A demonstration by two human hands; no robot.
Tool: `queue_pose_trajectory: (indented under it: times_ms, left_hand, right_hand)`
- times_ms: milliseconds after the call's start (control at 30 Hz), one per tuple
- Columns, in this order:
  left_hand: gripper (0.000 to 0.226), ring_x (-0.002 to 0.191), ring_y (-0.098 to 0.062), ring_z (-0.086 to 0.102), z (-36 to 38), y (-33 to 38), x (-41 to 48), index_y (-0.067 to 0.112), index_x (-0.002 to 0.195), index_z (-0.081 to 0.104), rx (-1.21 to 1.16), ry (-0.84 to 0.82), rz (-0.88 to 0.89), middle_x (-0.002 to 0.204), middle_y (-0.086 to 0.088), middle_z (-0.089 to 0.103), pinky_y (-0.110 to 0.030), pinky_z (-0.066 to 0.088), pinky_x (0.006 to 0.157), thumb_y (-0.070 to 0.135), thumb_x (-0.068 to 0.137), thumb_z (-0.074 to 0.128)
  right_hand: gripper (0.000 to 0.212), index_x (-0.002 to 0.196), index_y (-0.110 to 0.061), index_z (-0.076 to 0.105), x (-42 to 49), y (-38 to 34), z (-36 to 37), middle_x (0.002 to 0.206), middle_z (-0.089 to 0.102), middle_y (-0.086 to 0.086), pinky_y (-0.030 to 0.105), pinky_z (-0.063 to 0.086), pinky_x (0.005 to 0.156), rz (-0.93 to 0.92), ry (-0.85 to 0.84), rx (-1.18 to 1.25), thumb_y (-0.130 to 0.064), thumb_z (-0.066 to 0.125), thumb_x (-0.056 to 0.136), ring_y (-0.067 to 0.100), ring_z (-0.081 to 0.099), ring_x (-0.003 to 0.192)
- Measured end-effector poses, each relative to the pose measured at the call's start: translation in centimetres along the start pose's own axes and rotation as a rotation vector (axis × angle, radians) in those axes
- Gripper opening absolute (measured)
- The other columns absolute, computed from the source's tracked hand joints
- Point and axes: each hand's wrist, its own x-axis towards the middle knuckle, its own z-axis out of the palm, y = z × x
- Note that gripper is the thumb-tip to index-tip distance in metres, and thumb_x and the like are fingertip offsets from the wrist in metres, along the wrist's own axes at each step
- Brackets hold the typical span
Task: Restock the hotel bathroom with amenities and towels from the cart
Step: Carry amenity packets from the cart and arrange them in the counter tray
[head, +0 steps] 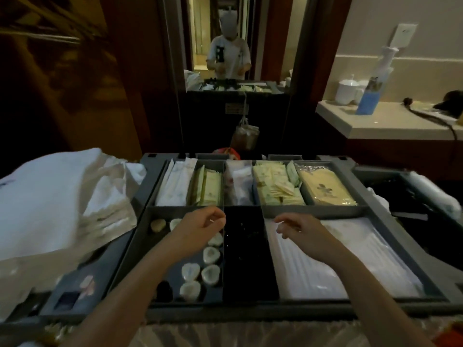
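The grey cart tray (313, 211) lies before me, split into compartments. The back row holds white sachets (176, 184), green packets (209, 187), pale yellow packets (274, 186) and a yellow wrapped pack (325, 187). Small round white soaps (210, 254) fill the front left compartment. My left hand (200, 227) hovers above them with loosely curled fingers, holding nothing. My right hand (298, 230) hovers with loosely curled fingers over the edge of the flat white wrapped packs (350, 254), also holding nothing. A stack of folded white towels (50, 204) sits to the left of the tray.
A dark compartment (246, 251) lies between my hands. Behind the cart a mirror (230, 46) reflects a person. At the right, a counter (390, 123) carries a white cup (347, 91), a blue bottle (368, 98) and a black cable. A dark bin (411, 199) adjoins the tray's right side.
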Motion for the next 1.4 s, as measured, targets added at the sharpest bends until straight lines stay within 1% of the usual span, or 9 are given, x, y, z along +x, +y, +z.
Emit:
queue_pose_trajectory:
  times_ms: [167,267,367,533,667,900,1100,1233,1400]
  left_hand:
    - [0.015,0.099,-0.013,0.059,-3.0,-2.9,6.7,0.022,0.107,0.057,-0.001,0.019,-0.022,0.107,0.002,0.063,-0.023,0.047,0.083,0.025,0.096,0.047]
    - [0.021,0.1,-0.01,0.056,-3.9,-4.5,10.5,0.02,0.114,0.055,0.001,0.018,-0.073,0.106,0.007,0.059,-0.014,0.045,0.074,0.028,0.096,0.046]
    - [0.023,0.103,-0.01,0.054,-3.4,-6.3,13.6,0.021,0.116,0.053,-0.005,0.014,-0.122,0.109,0.007,0.056,-0.011,0.043,0.067,0.029,0.096,0.047]
    - [0.031,0.108,-0.009,0.047,-1.7,-8.7,16.5,0.016,0.126,0.048,0.018,0.072,-0.105,0.124,0.0,0.051,-0.023,0.041,0.087,0.025,0.096,0.047]
    - [0.031,0.11,-0.015,0.05,-0.9,-10.4,17.5,0.015,0.125,0.049,0.129,0.126,-0.045,0.124,-0.005,0.052,-0.03,0.044,0.094,0.025,0.095,0.048]
    - [0.027,0.105,-0.011,0.051,-0.6,-10.9,17.6,0.017,0.12,0.052,0.09,0.203,-0.019,0.112,0.003,0.053,-0.024,0.043,0.089,0.025,0.095,0.048]
    - [0.025,0.103,-0.007,0.053,-0.5,-10.9,17.4,0.021,0.119,0.052,-0.005,0.225,-0.042,0.113,0.005,0.054,-0.025,0.046,0.09,0.025,0.095,0.048]
    - [0.023,0.101,-0.005,0.056,-0.5,-11.0,17.2,0.025,0.116,0.053,-0.091,0.205,-0.036,0.109,0.01,0.058,-0.022,0.048,0.087,0.026,0.093,0.052]
    - [0.016,0.093,0.002,0.059,-0.9,-10.7,17.2,0.027,0.108,0.057,-0.243,0.17,-0.025,0.103,0.01,0.063,-0.011,0.047,0.077,0.028,0.092,0.054]
  right_hand:
    - [0.016,0.108,-0.021,0.059,8.2,-0.4,0.3,0.095,0.06,-0.009,0.017,0.045,0.075,0.024,-0.085,0.026,-0.016,0.048,0.097,0.014,0.059,0.091]
    - [0.018,0.105,-0.01,0.063,12.6,-0.4,1.5,0.094,0.064,0.002,0.019,0.041,0.067,0.024,-0.036,-0.096,-0.016,0.049,0.095,0.019,0.059,0.088]
    - [0.026,0.113,-0.008,0.061,16.8,0.1,2.9,0.11,0.064,0.009,0.017,0.037,0.061,0.067,0.002,-0.224,-0.02,0.051,0.092,0.016,0.055,0.09]
    - [0.041,0.133,-0.015,0.047,21.5,1.1,5.1,0.133,0.053,0.009,0.026,0.039,0.083,0.159,-0.062,-0.394,-0.025,0.049,0.094,0.025,0.051,0.119]
    - [0.05,0.141,-0.016,0.035,23.3,1.7,6.3,0.142,0.045,0.01,0.035,0.042,0.099,0.21,-0.05,-0.476,-0.032,0.048,0.095,0.027,0.047,0.126]
    - [0.033,0.12,-0.007,0.045,24.6,2.7,8.0,0.124,0.051,0.016,0.033,0.043,0.079,0.228,-0.054,-0.384,-0.025,0.051,0.092,0.034,0.054,0.109]
    - [0.045,0.137,-0.02,0.043,23.6,2.6,7.0,0.128,0.056,0.007,0.028,0.042,0.081,0.185,0.127,-0.293,-0.019,0.049,0.093,0.026,0.055,0.113]
    - [0.031,0.118,-0.01,0.057,23.4,2.4,6.1,0.097,0.058,0.002,0.024,0.037,0.07,0.14,0.222,-0.013,-0.022,0.058,0.089,0.02,0.054,0.092]
    - [0.017,0.107,-0.015,0.064,22.9,0.4,6.2,0.098,0.07,0.004,0.029,0.049,0.071,0.193,0.204,0.508,-0.018,0.058,0.092,0.023,0.065,0.092]
